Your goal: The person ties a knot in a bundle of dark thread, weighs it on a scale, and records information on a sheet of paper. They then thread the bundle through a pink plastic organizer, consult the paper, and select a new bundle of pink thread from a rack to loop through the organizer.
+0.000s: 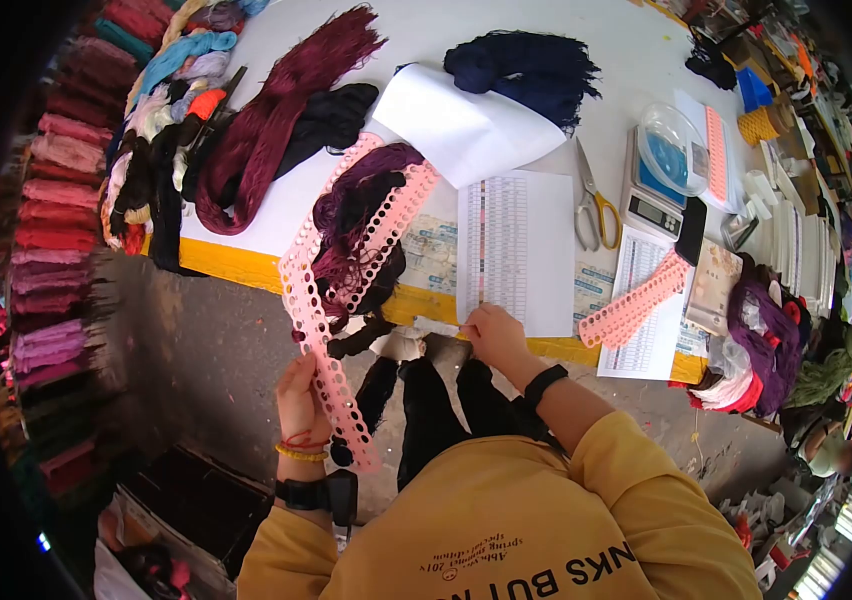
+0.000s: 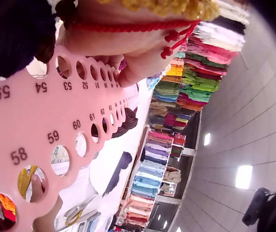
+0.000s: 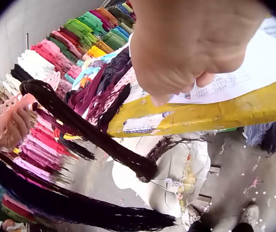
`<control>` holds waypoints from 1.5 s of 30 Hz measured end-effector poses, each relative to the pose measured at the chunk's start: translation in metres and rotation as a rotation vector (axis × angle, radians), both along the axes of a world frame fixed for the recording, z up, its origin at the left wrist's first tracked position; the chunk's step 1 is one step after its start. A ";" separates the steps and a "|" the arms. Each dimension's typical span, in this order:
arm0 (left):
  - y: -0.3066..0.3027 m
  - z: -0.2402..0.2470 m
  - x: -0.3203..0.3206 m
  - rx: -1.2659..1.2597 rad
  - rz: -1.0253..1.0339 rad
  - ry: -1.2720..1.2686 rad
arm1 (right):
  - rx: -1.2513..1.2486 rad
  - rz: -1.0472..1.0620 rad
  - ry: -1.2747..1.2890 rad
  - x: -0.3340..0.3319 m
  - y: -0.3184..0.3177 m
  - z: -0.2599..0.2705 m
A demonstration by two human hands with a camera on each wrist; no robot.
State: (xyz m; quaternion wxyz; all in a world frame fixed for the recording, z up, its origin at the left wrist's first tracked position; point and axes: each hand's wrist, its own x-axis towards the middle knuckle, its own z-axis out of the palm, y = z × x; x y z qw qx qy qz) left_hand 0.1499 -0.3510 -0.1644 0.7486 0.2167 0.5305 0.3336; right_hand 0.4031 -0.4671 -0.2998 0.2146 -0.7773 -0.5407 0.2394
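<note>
My left hand (image 1: 301,405) grips the edge of a long pink perforated thread card (image 2: 31,116), its holes marked with printed numbers in the fifties and sixties. From the card hang a dark brown thread hank (image 3: 94,130) and a navy-black one (image 3: 80,205). At the table's front edge, my right hand (image 1: 494,337) rests by the lower left corner of a printed chart (image 1: 521,240). Its fingers are bent, with the tips at the paper's edge; I cannot tell whether they pinch it. Burgundy thread (image 1: 351,195) lies along a second stretch of pink card on the table.
Scissors (image 1: 598,205) lie right of the chart, before a scale (image 1: 651,212) with a clear bowl. More pink cards (image 1: 636,300) lie at right. A navy hank (image 1: 521,70), white paper (image 1: 466,120) and a maroon hank (image 1: 266,130) lie farther back. Colored hanks hang at left.
</note>
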 end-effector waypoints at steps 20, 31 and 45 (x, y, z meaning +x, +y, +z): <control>0.001 0.006 0.000 -0.016 0.049 -0.027 | -0.223 -0.178 0.546 0.084 0.048 0.070; 0.002 0.009 -0.008 0.024 0.094 -0.042 | -0.376 0.078 0.242 0.116 0.094 0.178; 0.012 0.012 -0.017 0.013 0.089 -0.031 | -0.017 0.187 -0.486 0.125 0.153 0.216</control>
